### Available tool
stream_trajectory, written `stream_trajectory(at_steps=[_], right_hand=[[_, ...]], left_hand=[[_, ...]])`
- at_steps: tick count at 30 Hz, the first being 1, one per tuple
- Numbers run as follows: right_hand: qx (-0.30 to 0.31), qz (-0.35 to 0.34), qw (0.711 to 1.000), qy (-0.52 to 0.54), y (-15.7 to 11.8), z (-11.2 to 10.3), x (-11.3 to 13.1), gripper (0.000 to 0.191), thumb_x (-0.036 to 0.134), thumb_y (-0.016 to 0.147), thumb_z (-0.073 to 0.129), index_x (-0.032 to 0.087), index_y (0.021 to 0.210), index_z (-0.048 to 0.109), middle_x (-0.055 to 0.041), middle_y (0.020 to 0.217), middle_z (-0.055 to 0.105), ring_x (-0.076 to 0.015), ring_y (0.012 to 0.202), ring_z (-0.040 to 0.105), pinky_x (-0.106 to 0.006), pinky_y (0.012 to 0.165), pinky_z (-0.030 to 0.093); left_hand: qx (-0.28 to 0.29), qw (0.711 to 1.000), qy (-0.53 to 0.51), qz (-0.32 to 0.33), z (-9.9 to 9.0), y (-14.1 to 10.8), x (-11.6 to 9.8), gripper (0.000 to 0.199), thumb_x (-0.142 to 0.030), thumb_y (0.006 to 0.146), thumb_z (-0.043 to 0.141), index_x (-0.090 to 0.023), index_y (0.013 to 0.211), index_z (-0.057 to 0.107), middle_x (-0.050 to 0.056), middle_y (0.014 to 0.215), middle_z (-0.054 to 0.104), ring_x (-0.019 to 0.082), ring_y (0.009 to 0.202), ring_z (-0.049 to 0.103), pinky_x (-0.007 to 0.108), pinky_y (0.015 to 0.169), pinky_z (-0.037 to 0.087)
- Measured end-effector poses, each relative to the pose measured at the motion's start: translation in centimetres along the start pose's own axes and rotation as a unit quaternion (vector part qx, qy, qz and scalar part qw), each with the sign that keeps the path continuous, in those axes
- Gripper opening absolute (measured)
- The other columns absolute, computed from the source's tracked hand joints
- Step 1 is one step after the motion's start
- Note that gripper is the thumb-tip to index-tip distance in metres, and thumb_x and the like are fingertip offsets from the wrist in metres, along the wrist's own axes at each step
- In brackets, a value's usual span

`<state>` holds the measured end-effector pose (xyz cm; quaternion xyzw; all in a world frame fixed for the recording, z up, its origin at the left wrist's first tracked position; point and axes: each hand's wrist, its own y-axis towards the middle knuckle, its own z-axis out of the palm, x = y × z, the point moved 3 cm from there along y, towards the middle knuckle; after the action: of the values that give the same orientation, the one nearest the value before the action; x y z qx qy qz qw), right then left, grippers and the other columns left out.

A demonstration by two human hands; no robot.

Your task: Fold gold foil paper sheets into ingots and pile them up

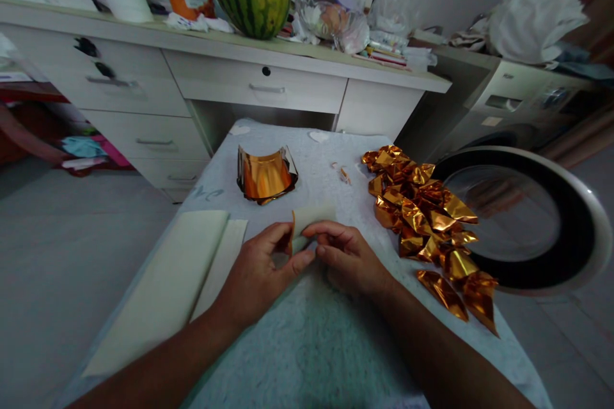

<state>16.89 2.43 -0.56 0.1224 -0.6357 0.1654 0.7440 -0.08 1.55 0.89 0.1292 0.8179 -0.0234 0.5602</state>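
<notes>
Between my two hands is a small pale sheet of paper [314, 214] with an orange-gold edge on its left side, partly curled. My left hand [266, 268] pinches its left edge between thumb and fingers. On the right side, the fingertips and thumb of my right hand [350, 255] close on the same paper. Beyond them stands a curved stack of shiny gold foil sheets [266, 176]. To the right lies a heap of folded gold foil pieces [426, 211]. Long pale paper sheets [163, 287] lie left of my left hand.
A light patterned cloth [307, 358] covers the table. Small scraps [344, 174] lie near its far side. Behind is a white drawer desk [259, 80] bearing a cut watermelon [249, 0] and bags. At right, a washing machine's round door [522, 220] hangs open beside the table.
</notes>
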Motion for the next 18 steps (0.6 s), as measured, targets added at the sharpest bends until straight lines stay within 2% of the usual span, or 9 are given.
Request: stream_trajectory(at_steps=[3,5,7,9,11,12,15,18], right_hand=[[0.028,0.019,0.999,-0.016,-0.2,0.2,-0.2,0.035,0.038,0.081,0.068,0.026,0.114,0.067,0.0060,0.063,0.039,-0.0074,0.049,0.033,-0.021,0.044,0.024],[0.010,0.012,0.999,-0.034,-0.1,0.1,-0.1,0.031,0.037,0.081,0.067,0.025,0.110,0.067,0.0057,0.064,0.042,-0.0079,0.049,0.034,-0.022,0.045,0.026],[-0.055,-0.017,0.996,-0.070,0.1,-0.4,0.2,0.019,0.035,0.082,0.066,0.023,0.097,0.067,0.0053,0.063,0.043,-0.0090,0.051,0.036,-0.023,0.048,0.028],[-0.149,-0.059,0.979,-0.123,0.2,-1.2,0.6,0.013,0.033,0.081,0.066,0.022,0.086,0.062,0.0045,0.064,0.045,-0.0103,0.055,0.038,-0.023,0.051,0.031],[-0.216,-0.087,0.959,-0.159,0.2,-1.8,1.0,0.017,0.031,0.078,0.070,0.022,0.089,0.060,0.0030,0.072,0.051,-0.0116,0.061,0.042,-0.024,0.056,0.035],[-0.225,-0.087,0.957,-0.158,0.2,-1.9,1.0,0.023,0.031,0.077,0.071,0.023,0.094,0.059,0.0019,0.078,0.054,-0.0123,0.065,0.045,-0.024,0.059,0.038],[-0.176,-0.055,0.979,-0.086,0.5,-1.7,0.6,0.032,0.037,0.078,0.071,0.023,0.102,0.055,-0.0016,0.093,0.062,-0.0153,0.078,0.056,-0.026,0.067,0.044],[-0.140,-0.019,0.990,-0.016,0.8,-1.6,0.0,0.026,0.042,0.079,0.069,0.022,0.091,0.056,-0.0005,0.087,0.065,-0.0148,0.075,0.058,-0.025,0.065,0.045]], left_hand=[[-0.021,0.998,-0.050,-0.036,-0.2,0.2,0.2,0.024,-0.040,0.085,0.061,-0.022,0.101,0.067,0.001,0.085,0.067,0.020,0.080,0.062,0.031,0.073,0.048],[-0.045,0.996,-0.060,-0.054,-0.5,0.4,0.3,0.020,-0.037,0.086,0.059,-0.021,0.090,0.068,0.000,0.077,0.065,0.018,0.073,0.059,0.028,0.067,0.046],[-0.067,0.993,-0.068,-0.069,-0.7,0.6,0.4,0.020,-0.037,0.085,0.058,-0.020,0.078,0.066,-0.002,0.065,0.058,0.015,0.062,0.053,0.026,0.058,0.041],[-0.085,0.990,-0.084,-0.070,-1.0,0.7,0.6,0.021,-0.037,0.084,0.060,-0.019,0.073,0.064,-0.003,0.062,0.053,0.014,0.058,0.050,0.025,0.055,0.039],[-0.096,0.988,-0.106,-0.064,-1.0,0.7,0.8,0.018,-0.036,0.084,0.062,-0.019,0.077,0.066,-0.002,0.068,0.056,0.014,0.064,0.053,0.025,0.059,0.041],[-0.097,0.986,-0.123,-0.065,-1.0,0.7,0.9,0.017,-0.035,0.084,0.062,-0.019,0.081,0.067,-0.001,0.072,0.059,0.015,0.069,0.055,0.026,0.062,0.043],[-0.077,0.972,-0.198,-0.098,-0.5,0.9,1.3,0.021,-0.035,0.083,0.064,-0.018,0.093,0.068,0.002,0.084,0.066,0.017,0.077,0.060,0.028,0.070,0.048],[-0.070,0.958,-0.257,-0.111,-0.1,1.0,1.5,0.028,-0.034,0.080,0.067,-0.017,0.102,0.064,0.003,0.093,0.068,0.017,0.081,0.063,0.029,0.075,0.050]])
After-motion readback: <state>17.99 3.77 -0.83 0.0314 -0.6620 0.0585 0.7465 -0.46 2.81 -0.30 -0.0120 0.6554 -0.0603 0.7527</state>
